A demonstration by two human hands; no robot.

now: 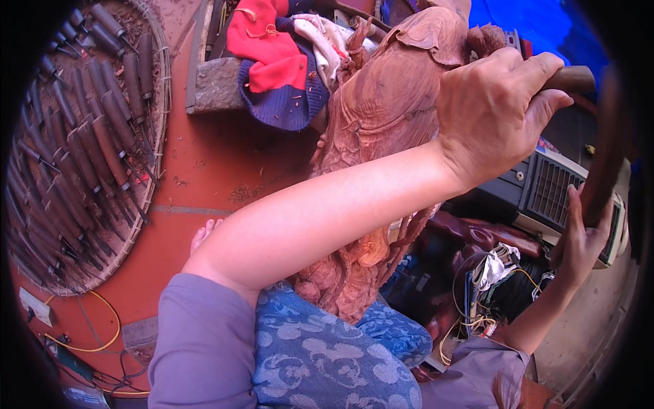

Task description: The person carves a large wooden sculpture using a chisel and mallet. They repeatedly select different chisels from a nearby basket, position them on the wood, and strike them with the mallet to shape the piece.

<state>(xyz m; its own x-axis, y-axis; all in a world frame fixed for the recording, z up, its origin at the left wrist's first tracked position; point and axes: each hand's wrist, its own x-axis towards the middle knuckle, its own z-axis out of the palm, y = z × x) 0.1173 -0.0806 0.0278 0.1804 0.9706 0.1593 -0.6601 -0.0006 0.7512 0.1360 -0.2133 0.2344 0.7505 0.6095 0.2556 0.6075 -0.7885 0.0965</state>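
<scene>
My left hand (494,112) is closed around a chisel handle (571,80), pressed against the upper part of the carving (392,102). My right hand (582,238) grips a dark mallet (606,163), raised just right of it. The reddish wood carving stands upright between my knees on the red floor (197,170). Left of it lies a round basket (160,109) full of chisels (88,136); clothes (279,61) are heaped behind.

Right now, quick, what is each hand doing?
Left hand: closed around a dark wooden tool handle, up against the reddish wood carving.
Right hand: closed on a dark wooden mallet.
</scene>
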